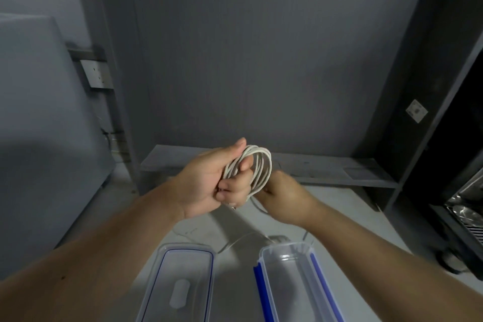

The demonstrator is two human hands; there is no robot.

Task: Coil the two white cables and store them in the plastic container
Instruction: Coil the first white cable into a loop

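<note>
My left hand (pixel 209 180) is raised above the table and grips a white cable (pixel 257 165) wound in several loops around its fingers. My right hand (pixel 283 195) is just right of the coil and pinches the cable's loose tail, which hangs down in a short curve. A second white cable (pixel 235 240) lies on the table below the hands, partly hidden behind the boxes. A clear plastic container (pixel 287 248) with blue side clips stands open at the bottom right. Its clear lid (pixel 183 280) lies to the left of it.
The grey table (pixel 366 219) has a low grey shelf (pixel 326 167) along the back wall. A dark cabinet with metal racks (pixel 460 212) stands at the right. A pale panel and a wall socket (pixel 98 73) are at the left.
</note>
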